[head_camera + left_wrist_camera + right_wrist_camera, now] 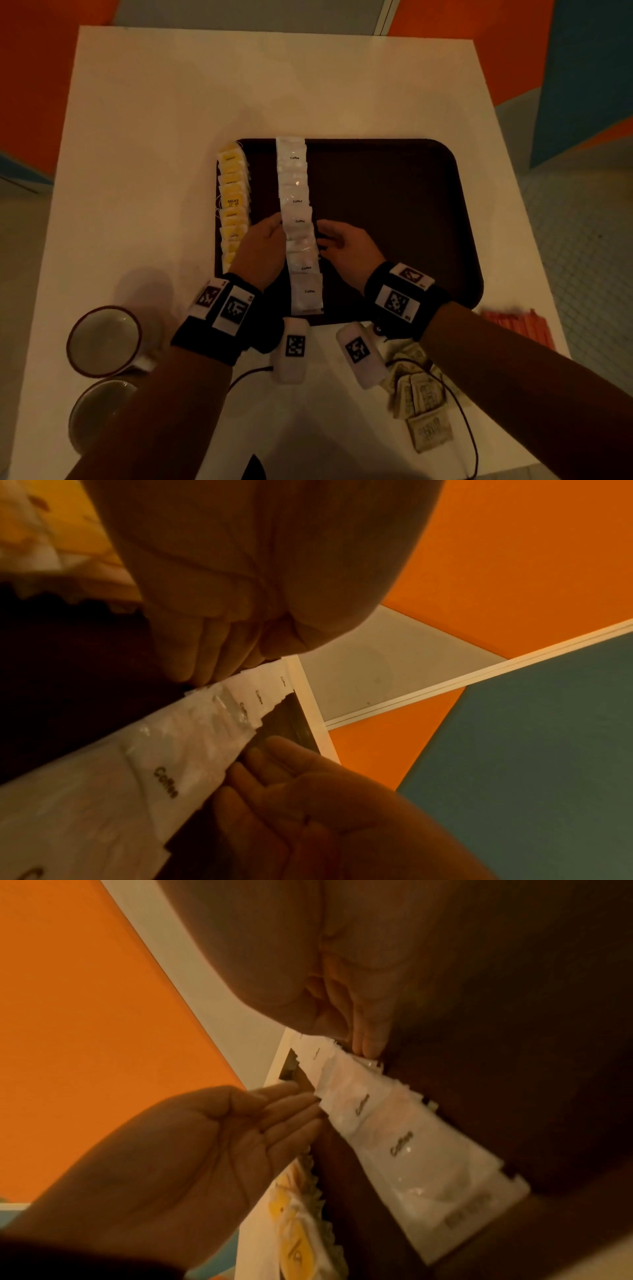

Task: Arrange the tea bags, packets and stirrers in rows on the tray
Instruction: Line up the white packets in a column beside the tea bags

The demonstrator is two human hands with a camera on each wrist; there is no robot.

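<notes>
A dark brown tray lies on a white table. Along its left rim runs a row of overlapping yellow tea bags. To their right a long row of white coffee packets stretches from the tray's far edge to its near edge. My left hand has straight fingers against the row's left edge, about halfway down. My right hand faces it, fingers straight at the row's right edge. The left wrist view shows both sets of fingers flanking the packets. Neither hand holds anything.
A loose pile of beige packets lies on the table near my right forearm. Pink stirrers sit at the table's right edge. Two mugs stand at the near left. The tray's right half shows bare dark surface.
</notes>
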